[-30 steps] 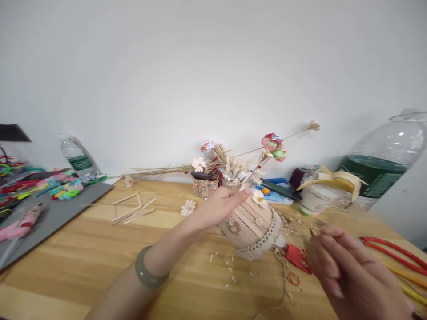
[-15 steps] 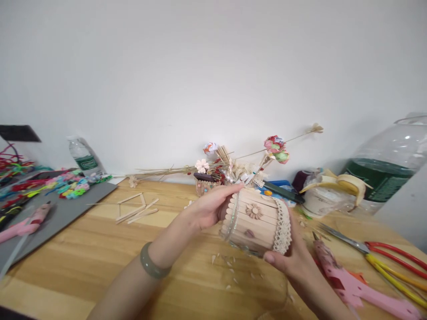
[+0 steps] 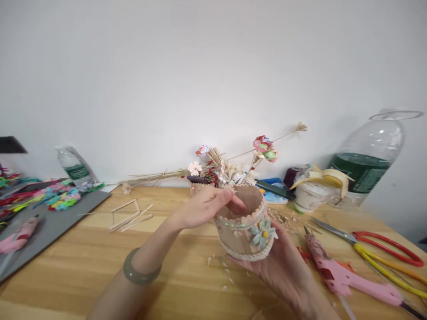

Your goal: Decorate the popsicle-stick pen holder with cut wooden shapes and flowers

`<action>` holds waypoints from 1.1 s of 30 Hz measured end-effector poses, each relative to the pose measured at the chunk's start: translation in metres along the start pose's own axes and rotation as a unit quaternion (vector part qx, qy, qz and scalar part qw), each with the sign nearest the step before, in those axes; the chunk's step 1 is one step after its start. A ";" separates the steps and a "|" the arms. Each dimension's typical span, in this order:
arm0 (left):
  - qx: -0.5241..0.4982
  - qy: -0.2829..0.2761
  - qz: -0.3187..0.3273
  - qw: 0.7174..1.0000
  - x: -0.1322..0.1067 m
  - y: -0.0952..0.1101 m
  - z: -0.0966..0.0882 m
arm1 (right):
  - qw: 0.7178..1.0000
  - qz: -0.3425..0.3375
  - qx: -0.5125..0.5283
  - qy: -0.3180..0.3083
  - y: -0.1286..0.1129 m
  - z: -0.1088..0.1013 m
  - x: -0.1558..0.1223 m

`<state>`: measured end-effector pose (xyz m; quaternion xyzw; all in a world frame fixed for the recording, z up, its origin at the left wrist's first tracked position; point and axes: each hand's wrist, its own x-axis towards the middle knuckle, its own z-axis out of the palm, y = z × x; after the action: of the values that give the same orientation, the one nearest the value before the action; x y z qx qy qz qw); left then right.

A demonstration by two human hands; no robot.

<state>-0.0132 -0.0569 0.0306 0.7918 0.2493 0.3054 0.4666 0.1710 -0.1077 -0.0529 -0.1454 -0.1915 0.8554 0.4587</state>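
Observation:
A round pot [image 3: 235,238] of pale wooden sticks is held up over the table, its opening tipped toward the top of the view. It has a scalloped rim, a glittery band and white lace round its base. On its front right sits a pale blue flower [image 3: 263,233] with a yellow centre. My left hand [image 3: 207,205] hooks over the rim at the left, its fingers inside the opening and partly hidden. Cupped under the base and right side, my right hand [image 3: 280,262] carries the pot. A green bangle [image 3: 142,269] circles my left wrist.
Right: a pink glue gun [image 3: 343,271], red-and-yellow scissors [image 3: 360,242], a banana peel [image 3: 323,178] and a large bottle [image 3: 363,155]. Behind lie dried and paper flowers [image 3: 263,146]. Left: loose craft sticks [image 3: 128,218], a grey mat [image 3: 66,226], another glue gun [image 3: 22,235].
The pot has been turned from lying sideways to opening upward, so the blue flower now faces me instead of the wooden one. My left fingers have moved into its opening; my right hand went underneath.

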 end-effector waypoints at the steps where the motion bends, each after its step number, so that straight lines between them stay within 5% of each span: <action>1: 0.009 0.000 0.021 1.000 -0.001 0.001 -0.002 | 1.000 -0.001 0.010 -0.011 -0.001 -0.001 -0.001; 7: -0.047 0.113 0.133 0.984 0.007 -0.021 -0.016 | 0.997 0.021 0.025 -0.065 -0.007 0.004 -0.005; 12: -0.045 -0.016 0.124 0.991 0.011 -0.033 -0.025 | 0.998 0.059 0.015 -0.028 -0.009 0.003 -0.005; 15: -0.036 -0.020 0.063 0.997 0.009 -0.029 -0.023 | 0.997 0.068 0.007 0.025 -0.010 0.003 -0.005; 20: -0.088 0.086 -0.033 0.992 0.009 -0.030 -0.022 | 0.984 0.107 -0.116 0.086 -0.014 0.012 -0.013; 22: -0.092 0.093 -0.032 0.991 0.010 -0.031 -0.024 | 0.973 0.077 -0.192 0.103 -0.017 0.015 -0.020; 25: -0.100 0.084 -0.034 0.991 0.010 -0.034 -0.027 | 0.950 -0.071 -0.273 0.134 -0.025 0.018 -0.031; 27: -0.104 0.072 -0.035 0.991 0.010 -0.035 -0.027 | 0.904 -0.209 -0.326 0.182 -0.031 0.021 -0.035; 29: -0.106 0.062 -0.034 0.992 0.010 -0.036 -0.027 | 0.809 -0.328 -0.433 0.226 -0.039 0.024 -0.036; 33: -0.100 0.053 -0.034 0.993 0.009 -0.035 -0.025 | 0.519 -0.437 -0.714 0.174 -0.047 0.028 -0.026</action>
<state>-0.0283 -0.0208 0.0111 0.7150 0.2687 0.3541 0.5396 0.2071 -0.1115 -0.0044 -0.4676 -0.6940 0.0813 0.5413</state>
